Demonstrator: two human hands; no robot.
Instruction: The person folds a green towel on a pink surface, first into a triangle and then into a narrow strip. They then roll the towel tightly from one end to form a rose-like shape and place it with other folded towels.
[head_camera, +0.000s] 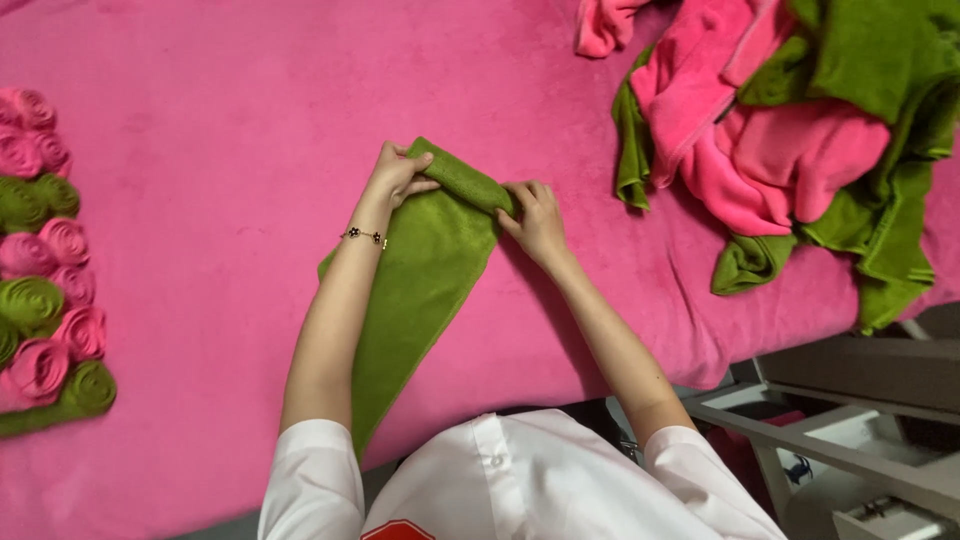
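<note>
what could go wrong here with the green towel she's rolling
1. The rolled end of the green towel is pinched only at its two ends by the left hand and right hand; the middle could loosen and the roll go slack.
2. The long unrolled tail runs at a slant toward the pink surface's edge, so the roll may drift crooked.
3. The bracelet might snag the pile.
</note>
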